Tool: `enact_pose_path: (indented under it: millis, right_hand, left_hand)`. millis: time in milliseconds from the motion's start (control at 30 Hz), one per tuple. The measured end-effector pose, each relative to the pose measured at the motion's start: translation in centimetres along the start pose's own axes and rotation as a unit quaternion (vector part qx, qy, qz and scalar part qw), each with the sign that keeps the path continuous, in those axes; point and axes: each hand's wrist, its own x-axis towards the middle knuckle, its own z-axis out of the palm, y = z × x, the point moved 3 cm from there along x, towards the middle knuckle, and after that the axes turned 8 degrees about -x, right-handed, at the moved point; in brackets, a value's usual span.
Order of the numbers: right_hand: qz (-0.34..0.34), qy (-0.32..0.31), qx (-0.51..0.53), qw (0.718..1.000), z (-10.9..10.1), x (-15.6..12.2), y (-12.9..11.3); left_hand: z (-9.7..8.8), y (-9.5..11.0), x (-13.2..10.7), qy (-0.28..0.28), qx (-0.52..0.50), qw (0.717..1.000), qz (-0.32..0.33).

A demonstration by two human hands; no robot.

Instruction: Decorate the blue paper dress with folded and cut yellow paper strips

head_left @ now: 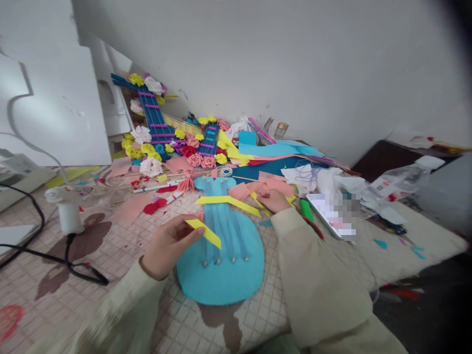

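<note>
Both arms wear long sleeves of pale cream, soft-looking cloth. The left sleeve (121, 307) ends in a plain cuff at the wrist, just behind the bare left grip (167, 246); its lower part is blurred. The right sleeve (317, 280) is loose and wide, creased in broad folds, its cuff meeting the bare right grip (273, 200).

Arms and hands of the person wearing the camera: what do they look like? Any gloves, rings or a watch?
The left hand and the right hand wear no gloves, and no ring or watch shows. The left sleeve and the right sleeve are long, loose, plain pale cream cloth, ending at the wrists.
</note>
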Motion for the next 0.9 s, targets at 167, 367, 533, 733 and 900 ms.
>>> enact_pose_path:
  millis: [167, 367, 533, 733, 900]
  right_hand:
    - [-0.034, 0.000, 0.014, 0.999, -0.3, -0.4, -0.5]
    - [-0.061, -0.027, 0.011, 0.998, -0.3, -1.8, -1.2]
    - [-0.038, -0.024, -0.020, 0.999, -1.5, -3.8, 0.7]
    - [-0.049, -0.041, -0.071, 0.995, -2.0, -6.8, 2.8]
    - [-0.040, -0.013, -0.101, 0.994, -1.5, -7.4, 3.0]
  left_hand:
    - [-0.1, 0.3, -0.1, -0.004, 0.021, 1.000, -0.004]
    - [-0.1, 0.6, -0.2, 0.008, 0.033, 0.999, -0.027]
    - [0.1, 0.7, -0.2, -0.009, 0.037, 0.999, -0.024]
    - [0.1, 0.5, -0.1, -0.023, 0.038, 0.999, -0.023]
    - [0.0, 0.5, -0.2, -0.008, 0.027, 0.999, -0.023]
